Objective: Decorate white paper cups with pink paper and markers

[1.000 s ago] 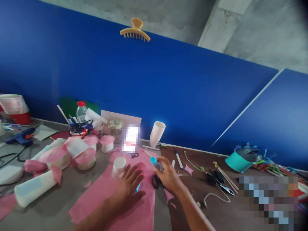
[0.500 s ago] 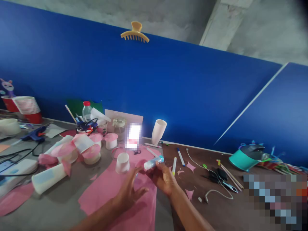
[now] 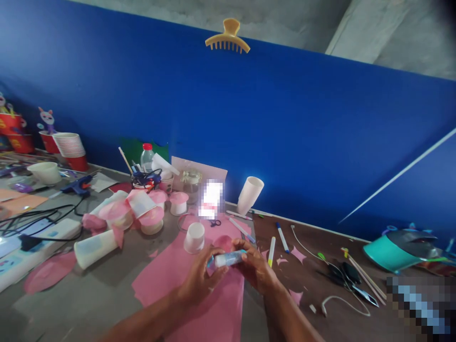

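Over pink paper (image 3: 167, 280), left hand (image 3: 201, 280) and right hand (image 3: 258, 270) gripping tube (image 3: 230, 259), cup (image 3: 194, 237) just beyond

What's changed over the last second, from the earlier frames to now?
The left hand lifted off the pink paper sheet and came up to take hold of the left end of the small tube. The right hand, which already held it, raised it and turned it sideways; both hands now grip it above the sheet. The upturned white cup and the markers lie where they were.
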Demonstrator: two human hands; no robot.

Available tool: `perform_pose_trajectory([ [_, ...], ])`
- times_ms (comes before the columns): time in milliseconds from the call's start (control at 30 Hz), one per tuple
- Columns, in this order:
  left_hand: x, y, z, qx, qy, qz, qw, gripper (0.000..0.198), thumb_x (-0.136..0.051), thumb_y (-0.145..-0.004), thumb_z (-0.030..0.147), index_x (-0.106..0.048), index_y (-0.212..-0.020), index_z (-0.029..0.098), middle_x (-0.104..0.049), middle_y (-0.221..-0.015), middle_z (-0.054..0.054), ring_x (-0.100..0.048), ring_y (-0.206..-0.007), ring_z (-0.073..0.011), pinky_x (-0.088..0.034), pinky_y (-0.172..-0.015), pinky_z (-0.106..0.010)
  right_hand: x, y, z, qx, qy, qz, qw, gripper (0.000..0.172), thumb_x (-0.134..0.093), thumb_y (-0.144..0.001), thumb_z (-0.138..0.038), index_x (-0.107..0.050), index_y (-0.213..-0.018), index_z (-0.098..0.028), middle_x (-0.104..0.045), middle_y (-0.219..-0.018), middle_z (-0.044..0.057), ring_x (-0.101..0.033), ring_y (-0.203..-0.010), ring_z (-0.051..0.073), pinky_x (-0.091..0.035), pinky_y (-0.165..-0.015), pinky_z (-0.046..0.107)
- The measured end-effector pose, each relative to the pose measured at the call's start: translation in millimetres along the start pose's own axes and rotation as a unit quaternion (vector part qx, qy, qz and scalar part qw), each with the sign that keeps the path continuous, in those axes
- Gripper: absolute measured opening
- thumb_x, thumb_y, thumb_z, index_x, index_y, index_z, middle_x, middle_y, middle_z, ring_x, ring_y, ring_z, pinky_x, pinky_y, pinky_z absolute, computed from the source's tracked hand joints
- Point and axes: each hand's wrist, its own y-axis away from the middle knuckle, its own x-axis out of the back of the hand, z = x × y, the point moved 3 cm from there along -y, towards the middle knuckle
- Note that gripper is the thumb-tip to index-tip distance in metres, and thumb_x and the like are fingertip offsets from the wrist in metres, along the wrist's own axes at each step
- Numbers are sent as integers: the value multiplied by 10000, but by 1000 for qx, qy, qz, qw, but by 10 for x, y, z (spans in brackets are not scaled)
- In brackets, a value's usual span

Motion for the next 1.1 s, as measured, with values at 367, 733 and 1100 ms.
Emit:
perform_pose_trajectory([
  [367,0,6,-132,40,79,46,995,196,-714,-837,326,-716,-999,215,-733,-902,-84,-690,-829,-251,-550,-751,-340,26,-42,170,-17,19,-59,998,472,-968,-623,-328,-694,-987,-203,-684,-751,-34,-631,-648,94,-467,-656,199],
  [733,10,-29,-87,61,144,63,986,159,-777,-804,357,-691,-842,229,-635,-726,-30,-589,-650,-186,-493,-615,-289,87,-32,362,-102,-14,-136,985,429,-912,-702,-426,-618,-901,-185,-646,-668,-55,-576,-452,88,-499,-465,206],
  [1100,9,-59,-65,111,182,34,976,348,-740,-823,514,-680,-881,176,-661,-750,-27,-620,-673,-178,-514,-639,-288,138,-19,424,-157,-36,-173,972,486,-813,-790,-559,-660,-902,-112,-715,-652,44,-551,-378,90,-485,-423,211],
])
